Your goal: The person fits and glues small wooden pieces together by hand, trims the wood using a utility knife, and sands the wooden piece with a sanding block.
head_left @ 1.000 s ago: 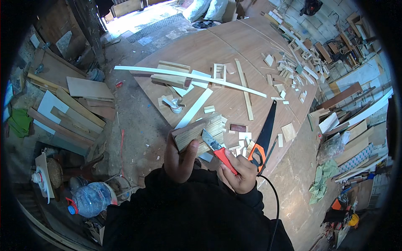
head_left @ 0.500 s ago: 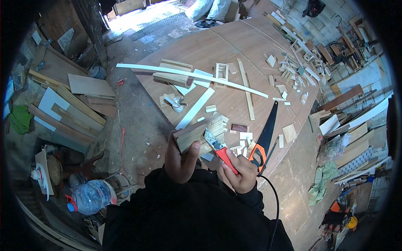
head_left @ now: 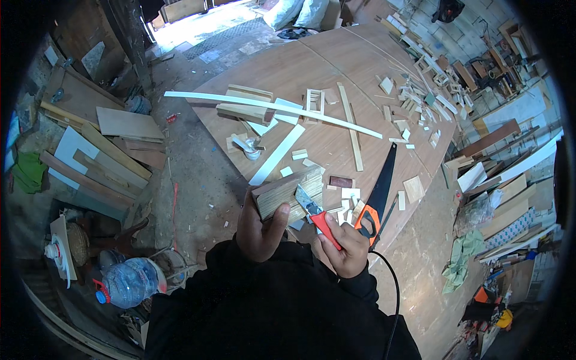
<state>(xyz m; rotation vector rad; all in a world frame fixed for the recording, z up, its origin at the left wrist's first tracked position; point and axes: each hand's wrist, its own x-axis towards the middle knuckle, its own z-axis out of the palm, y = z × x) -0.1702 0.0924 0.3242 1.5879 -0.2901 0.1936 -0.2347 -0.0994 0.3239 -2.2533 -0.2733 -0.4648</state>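
My left hand (head_left: 259, 231) grips a stack of thin wooden strips (head_left: 287, 193), held together at the near edge of the big plywood table (head_left: 312, 66). My right hand (head_left: 345, 247) holds a red-handled scraper (head_left: 317, 213), whose metal blade lies against the right end of the stack. A handsaw (head_left: 378, 195) with a black blade and an orange handle lies on the table just right of my right hand. Small cut wood pieces (head_left: 347, 201) lie around the stack.
Long white strips (head_left: 270, 103), a wooden block (head_left: 245, 113), a small frame (head_left: 314, 102) and several offcuts cover the table. Boards (head_left: 99, 153) and a plastic water bottle (head_left: 129, 282) lie on the floor at left. Stacked lumber (head_left: 504, 180) stands at right. A black cable (head_left: 393, 300) runs down by my right arm.
Both hands hold the same things in nearly the same place; the stack and the scraper have barely shifted.
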